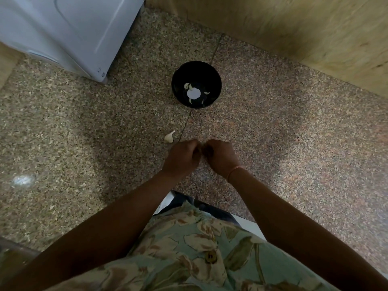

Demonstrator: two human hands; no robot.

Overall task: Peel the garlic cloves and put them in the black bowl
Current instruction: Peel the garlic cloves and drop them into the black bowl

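Observation:
A black bowl (pixel 196 69) stands on the speckled granite counter, straight ahead of my hands, with several pale garlic pieces lying in its bottom. One unpeeled garlic clove (pixel 169 137) lies on the counter just left of my left hand. My left hand (pixel 182 157) and my right hand (pixel 219 156) are held together above the counter, fingers curled inward toward each other. Their fingertips meet around something small that the fingers hide from view. A thin band circles my right wrist.
A white appliance (pixel 63 32) stands at the back left. A yellowish tiled wall (pixel 294 28) runs along the back right. A bright reflection (pixel 22 180) shows on the counter at the left. The counter's front edge is near my floral shirt.

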